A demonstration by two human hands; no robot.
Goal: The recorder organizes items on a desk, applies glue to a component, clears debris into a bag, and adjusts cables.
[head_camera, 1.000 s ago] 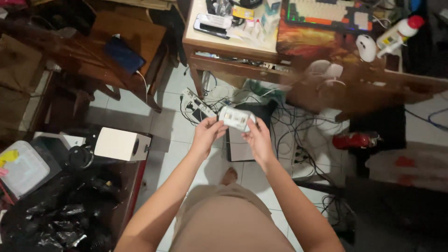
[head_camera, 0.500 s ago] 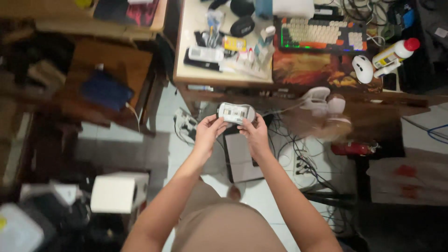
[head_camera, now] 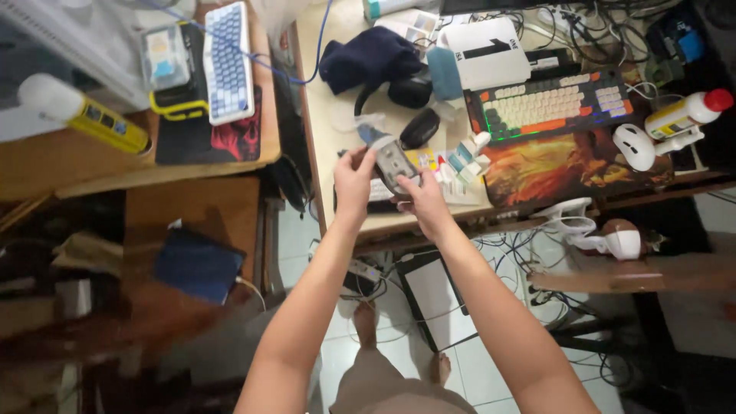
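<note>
My left hand [head_camera: 353, 178] and my right hand [head_camera: 420, 201] both hold a small grey and white rounded device [head_camera: 393, 162], tilted on end above the front of a cream desk [head_camera: 326, 115]. The left hand's fingers pinch its upper end and the right hand grips its lower end. Just behind it on the desk lie a black mouse [head_camera: 420, 127] and several small bottles [head_camera: 464, 157].
The desk carries a lit keyboard [head_camera: 553, 100], an orange mouse mat [head_camera: 560, 165], a white mouse [head_camera: 636, 146], a red-capped white bottle [head_camera: 685, 113], a dark cloth [head_camera: 368, 57] and headphones. A wooden table at left holds a blue and white keyboard [head_camera: 227, 61]. Cables and a power strip [head_camera: 364, 270] lie on the tiled floor.
The view has tilted up from the floor to the desktop. My hands have lifted the device from below the desk edge to over the desk and turned it on end.
</note>
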